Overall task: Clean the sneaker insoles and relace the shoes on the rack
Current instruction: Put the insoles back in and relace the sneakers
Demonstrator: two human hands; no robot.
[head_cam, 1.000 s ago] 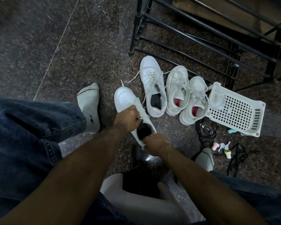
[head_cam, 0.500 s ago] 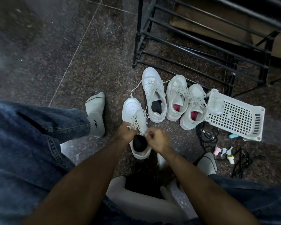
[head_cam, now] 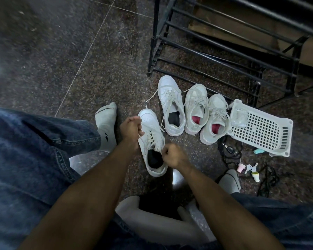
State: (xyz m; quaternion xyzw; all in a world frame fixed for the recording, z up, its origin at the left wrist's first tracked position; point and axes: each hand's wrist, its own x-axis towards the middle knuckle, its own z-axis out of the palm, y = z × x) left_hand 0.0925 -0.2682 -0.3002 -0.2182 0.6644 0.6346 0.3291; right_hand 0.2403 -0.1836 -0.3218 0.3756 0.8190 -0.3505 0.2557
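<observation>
A white sneaker (head_cam: 150,123) with a dark insole lies on the floor between my hands, toe pointing away. My left hand (head_cam: 129,130) pinches one end of its white lace (head_cam: 153,140) at the shoe's left side, pulled up and out. At the tongue by the shoe's opening, my right hand (head_cam: 172,156) grips the other lace end in a closed fist. Three more white sneakers stand behind: one with a dark insole (head_cam: 171,107) and two with pink insoles (head_cam: 196,109), (head_cam: 214,120).
A black metal shoe rack (head_cam: 224,49) stands at the back right. A white perforated basket (head_cam: 262,130) lies tipped beside the sneakers. Black laces (head_cam: 267,179), a cable, small bottles and keys (head_cam: 249,169) litter the floor at right. My socked feet and jeans flank the shoe.
My left hand has risen and moved left, drawing the lace out; my right hand has shifted from the heel up to the tongue. The camera tilted slightly.
</observation>
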